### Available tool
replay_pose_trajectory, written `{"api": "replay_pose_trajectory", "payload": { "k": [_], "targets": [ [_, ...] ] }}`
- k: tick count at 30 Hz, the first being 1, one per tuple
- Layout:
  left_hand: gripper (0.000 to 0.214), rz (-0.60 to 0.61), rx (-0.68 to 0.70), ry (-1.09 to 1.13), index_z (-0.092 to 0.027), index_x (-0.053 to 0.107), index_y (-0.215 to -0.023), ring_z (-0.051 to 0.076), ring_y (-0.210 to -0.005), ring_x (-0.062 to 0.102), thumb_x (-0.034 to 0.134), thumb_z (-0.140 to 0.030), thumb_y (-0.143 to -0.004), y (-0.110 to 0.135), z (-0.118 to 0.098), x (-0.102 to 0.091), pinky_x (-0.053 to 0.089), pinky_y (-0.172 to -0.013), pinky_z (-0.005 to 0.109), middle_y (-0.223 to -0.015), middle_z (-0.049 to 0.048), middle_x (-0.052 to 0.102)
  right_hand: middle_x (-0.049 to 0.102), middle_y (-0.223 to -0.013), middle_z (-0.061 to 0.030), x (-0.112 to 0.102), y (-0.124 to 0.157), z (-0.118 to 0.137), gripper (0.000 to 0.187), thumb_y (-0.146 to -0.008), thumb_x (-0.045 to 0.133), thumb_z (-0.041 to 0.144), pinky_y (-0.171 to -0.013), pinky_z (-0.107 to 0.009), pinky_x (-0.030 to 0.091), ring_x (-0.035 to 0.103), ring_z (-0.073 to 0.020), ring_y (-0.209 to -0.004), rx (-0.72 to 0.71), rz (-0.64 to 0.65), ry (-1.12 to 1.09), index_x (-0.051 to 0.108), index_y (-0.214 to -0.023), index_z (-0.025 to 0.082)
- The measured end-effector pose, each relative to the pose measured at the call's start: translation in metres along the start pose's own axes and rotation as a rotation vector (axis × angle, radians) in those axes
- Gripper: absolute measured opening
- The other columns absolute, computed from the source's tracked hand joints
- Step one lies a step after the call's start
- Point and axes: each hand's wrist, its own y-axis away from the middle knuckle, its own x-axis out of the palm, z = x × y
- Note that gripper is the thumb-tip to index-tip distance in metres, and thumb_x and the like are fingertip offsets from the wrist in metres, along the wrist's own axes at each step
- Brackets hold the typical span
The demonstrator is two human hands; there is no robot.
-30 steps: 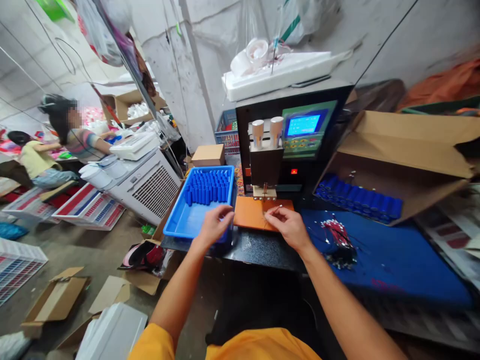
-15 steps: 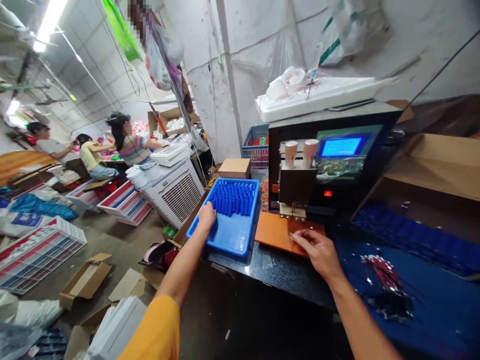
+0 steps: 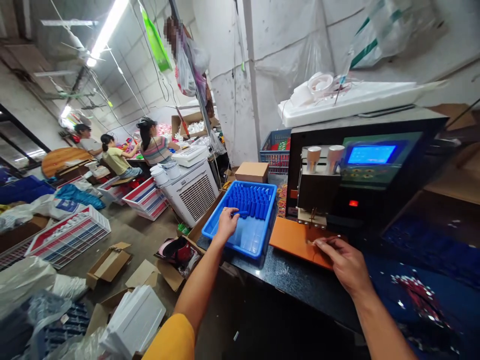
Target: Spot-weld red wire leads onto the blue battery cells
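My left hand (image 3: 228, 222) is over the left part of a blue plastic tray (image 3: 245, 242), its fingers closed on a small blue tube (image 3: 242, 213) that lies nearly level. Several like tubes (image 3: 251, 197) stand packed in rows in the far half of the tray. Above the front right part of an orange plate (image 3: 288, 239), my right hand (image 3: 347, 262) is in a pinch; what lies between its fingertips is too small to name. Just behind that hand is the head (image 3: 313, 216) of a black machine (image 3: 378, 202) with a lit blue screen.
Red and dark parts with shiny ends (image 3: 420, 295) lie on a dark blue surface at right. A closed cardboard box (image 3: 252, 171) and a blue crate (image 3: 275, 150) stand behind the tray. A white air cooler (image 3: 195, 192) is to the left; several people sit farther back.
My left hand has moved from the tray's left rim to inside it and now has a blue tube. The view has swung left. My right hand keeps its pinch by the orange plate.
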Motion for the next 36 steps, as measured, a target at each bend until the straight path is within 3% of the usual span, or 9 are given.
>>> {"api": "replay_pose_trajectory", "payload": {
  "k": [3,6,12,17,23,29,36],
  "targets": [
    [0.018,-0.046,-0.005,0.282,-0.015,0.069,-0.096,0.016,-0.078,0.064,0.064,-0.023,-0.081,0.024,-0.015,0.010,0.052,-0.078,0.031,-0.088,0.0065,0.066,0.072,-0.075,-0.0073,0.002,0.006,0.005,0.038,-0.062,0.078,0.057,-0.070,-0.033,0.052,0.066,-0.0218,-0.071,-0.009,-0.011,-0.013,0.071,-0.068,0.019],
    [0.028,-0.048,-0.120,0.729,-0.015,0.066,-0.095,0.015,-0.071,0.065,0.072,-0.036,-0.077,0.050,-0.032,0.019,0.053,-0.073,0.031,-0.081,0.0033,0.065,0.070,-0.071,-0.0057,0.004,0.012,0.009,0.037,-0.064,0.077,0.055,-0.071,-0.033,0.050,0.064,-0.0202,-0.069,-0.012,-0.014,-0.022,0.069,-0.066,0.019],
    [0.039,0.143,-0.337,1.266,-0.017,0.059,-0.079,0.013,-0.076,0.068,0.089,-0.028,-0.056,0.083,-0.064,0.031,0.054,-0.081,0.030,-0.080,0.0001,0.067,0.068,-0.069,-0.0027,0.004,0.015,0.009,0.026,-0.068,0.071,0.045,-0.076,-0.032,0.047,0.061,-0.0182,-0.071,-0.013,-0.023,-0.082,0.066,-0.065,0.019],
    [0.029,0.336,-0.460,1.514,-0.016,0.067,-0.095,0.010,-0.081,0.064,0.078,-0.019,-0.067,0.111,-0.098,0.040,0.053,-0.079,0.022,-0.087,0.0027,0.067,0.065,-0.066,-0.0009,0.006,0.016,0.007,0.021,-0.066,0.070,0.039,-0.074,-0.031,0.046,0.059,-0.0165,-0.068,0.005,-0.029,-0.178,0.064,-0.064,0.019],
    [0.028,0.511,-0.534,1.599,-0.016,0.069,-0.103,0.009,-0.081,0.059,0.069,-0.020,-0.075,0.139,-0.129,0.054,0.052,-0.078,0.021,-0.095,0.0045,0.065,0.064,-0.067,-0.0017,0.006,0.020,0.008,0.020,-0.064,0.070,0.039,-0.070,-0.032,0.045,0.057,-0.0172,-0.069,0.018,-0.041,-0.221,0.064,-0.063,0.019],
    [0.036,0.554,-0.450,1.369,-0.023,0.065,-0.115,0.015,-0.092,0.062,0.066,-0.036,-0.081,0.145,-0.123,0.065,0.052,-0.088,0.030,-0.100,0.0060,0.066,0.066,-0.069,-0.0042,0.002,0.025,0.019,0.014,-0.070,0.064,0.034,-0.073,-0.032,0.045,0.058,-0.0177,-0.069,0.056,-0.042,-0.187,0.063,-0.062,0.023],
    [0.050,0.530,-0.355,1.313,-0.019,0.063,-0.115,0.018,-0.091,0.065,0.073,-0.049,-0.076,0.137,-0.123,0.066,0.050,-0.090,0.035,-0.095,0.0064,0.065,0.068,-0.064,-0.0024,0.000,0.018,0.014,0.029,-0.068,0.069,0.048,-0.065,-0.031,0.045,0.058,-0.0183,-0.065,0.029,-0.059,-0.081,0.066,-0.062,0.020]
  ]
}}
